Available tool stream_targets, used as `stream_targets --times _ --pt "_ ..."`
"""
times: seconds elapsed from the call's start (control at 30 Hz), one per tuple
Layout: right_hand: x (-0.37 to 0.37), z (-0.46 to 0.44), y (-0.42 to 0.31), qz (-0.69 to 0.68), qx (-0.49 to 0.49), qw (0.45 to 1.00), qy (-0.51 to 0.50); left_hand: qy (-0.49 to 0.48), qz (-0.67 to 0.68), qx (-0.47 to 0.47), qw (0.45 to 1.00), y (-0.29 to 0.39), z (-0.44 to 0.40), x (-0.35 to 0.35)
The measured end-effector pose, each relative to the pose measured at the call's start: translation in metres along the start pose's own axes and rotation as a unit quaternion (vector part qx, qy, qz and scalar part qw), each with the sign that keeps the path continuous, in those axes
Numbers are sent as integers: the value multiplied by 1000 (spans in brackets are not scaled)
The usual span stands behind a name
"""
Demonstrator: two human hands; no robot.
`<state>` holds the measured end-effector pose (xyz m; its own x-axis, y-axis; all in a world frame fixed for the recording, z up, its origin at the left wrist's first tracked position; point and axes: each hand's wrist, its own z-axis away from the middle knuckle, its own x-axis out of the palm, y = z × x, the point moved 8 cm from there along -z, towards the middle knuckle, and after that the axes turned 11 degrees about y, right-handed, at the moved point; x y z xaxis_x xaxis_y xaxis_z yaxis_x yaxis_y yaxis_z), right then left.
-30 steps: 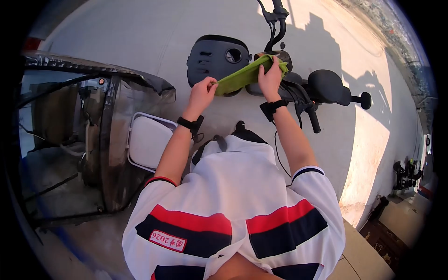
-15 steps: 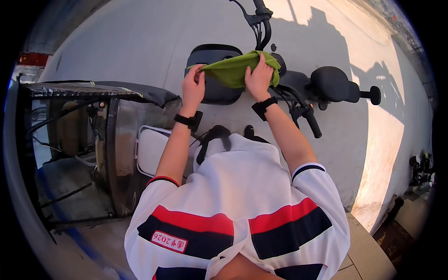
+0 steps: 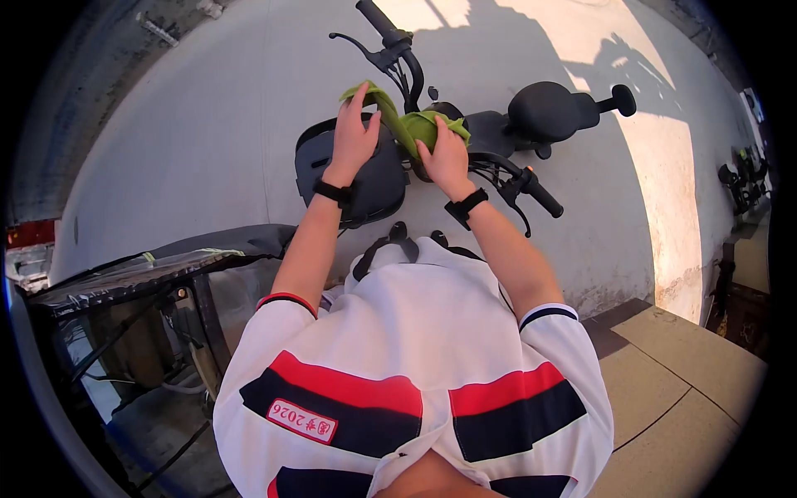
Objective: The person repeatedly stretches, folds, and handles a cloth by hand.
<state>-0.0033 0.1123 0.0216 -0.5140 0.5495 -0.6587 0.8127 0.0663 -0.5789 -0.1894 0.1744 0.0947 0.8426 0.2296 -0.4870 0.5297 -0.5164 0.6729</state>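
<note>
The right hand (image 3: 449, 159) clutches a green cloth (image 3: 419, 129) that the left hand (image 3: 354, 143), beside it, touches (whether gripping, I can't tell).

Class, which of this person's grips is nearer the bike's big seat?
Right. In view, the right grip holds the green cloth left of the seat, not touching it; the left grip is farther left.

A green cloth (image 3: 420, 129), matt and creased, spans the space between the two grips. One part folds over at the fingertips of the left grip (image 3: 355, 143); a narrow strip runs from there to a wider, bunched part held at the right grip (image 3: 448, 159).
</note>
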Motion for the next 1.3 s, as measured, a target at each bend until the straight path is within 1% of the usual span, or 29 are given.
stream_targets --times 0.03,0.07,0.13,0.23,0.37,0.43,0.47,0.53,0.57,0.63,0.73,0.87,1.0,1.07,1.13,1.23,1.3 --pt "-4 -2 1 0 18 1000 -6 -14 -3 41 999 4 -7 7" --pt "-7 -1 4 -1 37 999 -12 -37 5 55 998 5 -12 16" --pt "-15 -1 6 16 52 998 8 -82 20 80 993 5 -19 33" --pt "-23 -1 6 48 66 996 22 -96 -24 138 985 3 -22 53" --pt "-26 -3 7 95 89 991 -16 -93 -58 139 984 -10 -29 61" --pt "-25 -2 7 86 90 992 -19 -99 -77 153 980 -11 -33 63" --pt "-25 -2 6 81 89 992 -20 -85 -79 159 980 -12 -37 63" --pt "-23 2 2 54 50 997 21 -55 -85 171 980 -16 -46 66" --pt "-20 5 1 39 29 998 39 -56 -78 170 981 -21 -52 68" --pt "-8 9 7 27 50 998 8 -59 -67 166 982 -25 -63 69" --pt "4 8 14 20 63 997 -42 -69 -103 148 981 -28 -73 72" --pt "15 3 22 24 68 991 -108 -56 -104 168 979 -26 -73 73" --pt "24 3 25 44 39 990 -126 -53 -103 184 976 -25 -66 75" --pt "24 4 25 36 22 992 -123 -61 -92 184 977 -24 -60 74" --pt "25 4 25 41 27 990 -133 -72 -77 179 978 -21 -54 71" --pt "26 3 24 38 33 989 -142 -113 -21 161 980 -11 -38 67" --pt "27 3 26 32 35 989 -141 -161 -6 169 972 -6 -18 73"
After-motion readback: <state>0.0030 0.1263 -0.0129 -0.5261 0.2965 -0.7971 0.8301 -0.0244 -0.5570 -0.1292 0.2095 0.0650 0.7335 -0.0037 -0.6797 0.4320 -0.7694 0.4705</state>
